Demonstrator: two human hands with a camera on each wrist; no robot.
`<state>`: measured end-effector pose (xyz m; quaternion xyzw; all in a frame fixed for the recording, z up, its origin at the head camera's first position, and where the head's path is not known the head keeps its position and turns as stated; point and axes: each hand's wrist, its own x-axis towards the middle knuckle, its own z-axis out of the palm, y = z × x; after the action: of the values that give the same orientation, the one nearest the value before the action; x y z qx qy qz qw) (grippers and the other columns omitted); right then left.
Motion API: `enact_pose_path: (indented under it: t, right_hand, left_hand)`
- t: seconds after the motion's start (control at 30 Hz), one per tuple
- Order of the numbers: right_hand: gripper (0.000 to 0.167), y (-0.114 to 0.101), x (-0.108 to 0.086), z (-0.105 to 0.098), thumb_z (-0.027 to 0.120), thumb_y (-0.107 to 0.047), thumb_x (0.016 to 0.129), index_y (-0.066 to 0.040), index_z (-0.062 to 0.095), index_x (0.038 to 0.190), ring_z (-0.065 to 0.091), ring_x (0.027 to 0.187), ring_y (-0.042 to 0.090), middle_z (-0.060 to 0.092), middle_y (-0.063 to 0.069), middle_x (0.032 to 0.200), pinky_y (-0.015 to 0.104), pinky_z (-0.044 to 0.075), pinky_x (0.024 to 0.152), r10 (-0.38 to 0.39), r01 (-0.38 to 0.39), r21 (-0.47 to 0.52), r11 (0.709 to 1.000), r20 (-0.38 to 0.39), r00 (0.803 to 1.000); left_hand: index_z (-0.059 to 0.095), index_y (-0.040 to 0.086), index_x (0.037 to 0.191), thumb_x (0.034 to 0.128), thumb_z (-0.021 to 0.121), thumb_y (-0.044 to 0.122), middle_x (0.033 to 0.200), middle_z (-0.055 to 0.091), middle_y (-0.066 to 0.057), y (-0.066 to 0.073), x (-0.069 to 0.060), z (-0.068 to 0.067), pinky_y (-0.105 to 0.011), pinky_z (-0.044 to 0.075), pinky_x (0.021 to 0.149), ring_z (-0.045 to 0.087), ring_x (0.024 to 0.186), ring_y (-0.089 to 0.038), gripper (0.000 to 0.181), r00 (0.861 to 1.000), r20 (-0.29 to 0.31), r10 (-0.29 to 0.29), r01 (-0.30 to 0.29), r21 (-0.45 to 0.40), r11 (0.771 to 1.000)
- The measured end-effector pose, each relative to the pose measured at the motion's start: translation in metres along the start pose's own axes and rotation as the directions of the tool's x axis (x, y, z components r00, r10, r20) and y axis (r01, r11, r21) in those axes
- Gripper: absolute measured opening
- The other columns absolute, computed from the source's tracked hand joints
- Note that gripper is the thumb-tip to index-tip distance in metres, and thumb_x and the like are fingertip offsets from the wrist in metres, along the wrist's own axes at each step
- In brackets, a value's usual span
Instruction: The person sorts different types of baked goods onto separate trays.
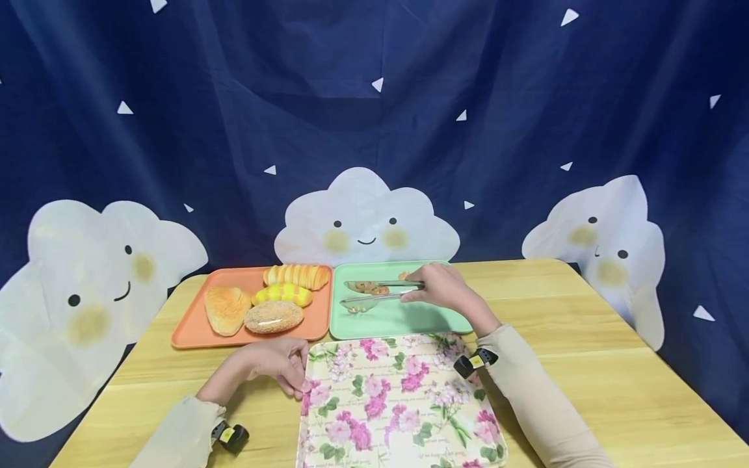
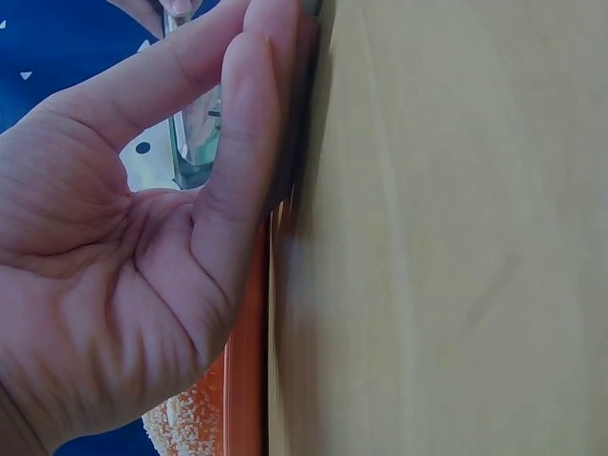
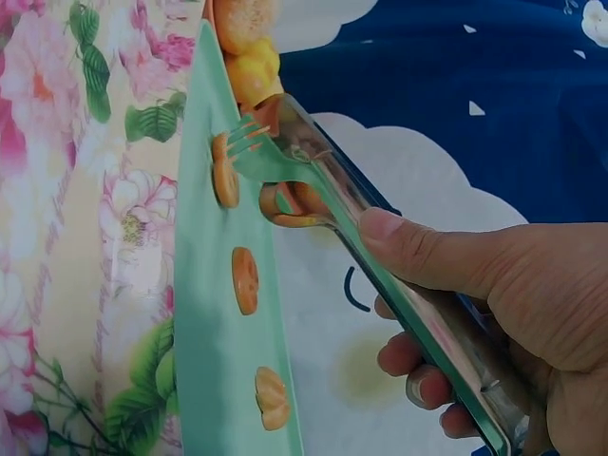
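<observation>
My right hand (image 1: 439, 286) grips metal tongs (image 1: 383, 284) above the mint-green tray (image 1: 427, 318); the right hand (image 3: 513, 313) also shows in the right wrist view. Their two arms stand apart, with no item visibly clamped. Small brown cookies (image 3: 245, 281) lie on this tray, partly covered by the tongs in the head view. My left hand (image 1: 275, 365) is at the left rim of the floral tray (image 1: 404, 396), thumb and fingertips pinching its edge. In the left wrist view the left hand (image 2: 142, 228) hides most of that contact.
An orange tray (image 1: 193, 325) at the back left bears several breads, including a seeded roll (image 1: 274, 317) and a yellow striped bread (image 1: 283, 296). The green tray adjoins it. Wooden tabletop (image 1: 585, 338) extends to the right. A dark blue curtain (image 1: 328, 130) hangs behind the table.
</observation>
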<state>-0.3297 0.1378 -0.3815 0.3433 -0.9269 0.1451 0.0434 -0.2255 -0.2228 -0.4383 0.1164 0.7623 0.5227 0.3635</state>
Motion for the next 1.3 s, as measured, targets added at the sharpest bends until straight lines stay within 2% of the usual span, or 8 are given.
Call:
enact_pose_path:
  t: [0.17,0.27,0.47,0.6,0.7,0.8,1.03,1.3]
  right_hand:
    - [0.045,-0.001,-0.003,-0.004,0.078,-0.039,0.088,-0.011,0.074,0.123,0.049,0.053,0.003,0.078,0.010,0.112,0.021,0.028,0.047,0.027,-0.027,0.025,0.999,-0.003,1.000]
    - [0.044,0.000,-0.007,-0.010,0.077,-0.040,0.089,-0.010,0.075,0.121,0.047,0.051,0.007,0.079,0.009,0.101,0.023,0.033,0.050,0.043,-0.042,0.068,0.997,-0.017,0.999]
    - [0.052,0.010,-0.019,-0.032,0.075,-0.043,0.091,-0.005,0.071,0.126,0.055,0.057,0.011,0.078,0.012,0.101,0.035,0.053,0.063,0.116,-0.104,0.117,0.988,-0.099,0.988]
    - [0.055,0.020,-0.029,-0.049,0.072,-0.045,0.093,-0.004,0.068,0.129,0.059,0.066,0.016,0.075,0.012,0.097,0.038,0.052,0.065,0.196,-0.176,0.121,0.977,-0.183,0.963]
    - [0.051,0.029,-0.038,-0.060,0.070,-0.045,0.095,-0.004,0.067,0.126,0.061,0.076,0.020,0.072,0.011,0.096,0.036,0.049,0.066,0.247,-0.219,0.133,0.967,-0.258,0.934]
    - [0.050,0.039,-0.048,-0.068,0.068,-0.044,0.097,-0.002,0.064,0.124,0.058,0.074,0.024,0.067,0.012,0.090,0.033,0.045,0.063,0.299,-0.258,0.170,0.951,-0.297,0.907]
    - [0.054,0.058,-0.057,-0.073,0.064,-0.047,0.099,0.001,0.055,0.122,0.046,0.064,0.022,0.049,0.007,0.079,0.032,0.038,0.056,0.402,-0.333,0.258,0.907,-0.300,0.865]
    - [0.064,0.065,-0.063,-0.073,0.062,-0.048,0.100,0.006,0.048,0.130,0.045,0.067,0.022,0.048,0.009,0.082,0.031,0.038,0.057,0.457,-0.366,0.312,0.876,-0.301,0.837]
  left_hand:
    - [0.048,-0.003,0.098,0.0799,0.081,-0.001,0.079,0.074,-0.014,0.000,0.000,0.000,-0.030,0.066,0.066,0.074,0.070,-0.022,0.038,1.000,0.003,0.005,-0.005,0.004,1.000]
    - [0.048,-0.003,0.097,0.0797,0.081,-0.001,0.079,0.074,-0.014,0.000,0.000,0.000,-0.030,0.066,0.066,0.074,0.070,-0.022,0.038,1.000,0.002,0.009,-0.009,0.003,1.000]
    - [0.048,-0.003,0.097,0.0791,0.081,-0.001,0.079,0.074,-0.014,0.002,0.000,0.001,-0.031,0.066,0.067,0.074,0.070,-0.022,0.037,1.000,-0.010,0.009,-0.009,0.010,1.000]
    - [0.048,-0.002,0.097,0.0791,0.080,-0.001,0.079,0.074,-0.015,0.002,0.001,0.001,-0.030,0.066,0.066,0.074,0.070,-0.021,0.037,1.000,-0.012,0.007,-0.007,0.013,1.000]
    - [0.048,-0.002,0.097,0.0793,0.080,-0.002,0.079,0.074,-0.015,0.001,0.001,0.001,-0.029,0.066,0.066,0.073,0.070,-0.021,0.037,1.000,-0.008,0.003,-0.002,0.008,1.000]
    - [0.048,-0.002,0.098,0.0793,0.080,-0.002,0.079,0.074,-0.015,0.001,0.001,0.001,-0.029,0.066,0.066,0.073,0.070,-0.021,0.037,1.000,-0.007,-0.001,0.001,0.006,1.000]
    - [0.049,-0.001,0.097,0.0782,0.081,-0.001,0.080,0.074,-0.015,-0.001,0.000,0.000,-0.030,0.066,0.067,0.073,0.071,-0.022,0.037,1.000,-0.021,0.001,-0.001,0.010,1.000]
    - [0.049,-0.002,0.097,0.0789,0.080,-0.002,0.079,0.074,-0.015,-0.001,0.000,0.002,-0.030,0.066,0.066,0.073,0.070,-0.021,0.036,1.000,-0.024,0.005,-0.005,0.008,1.000]
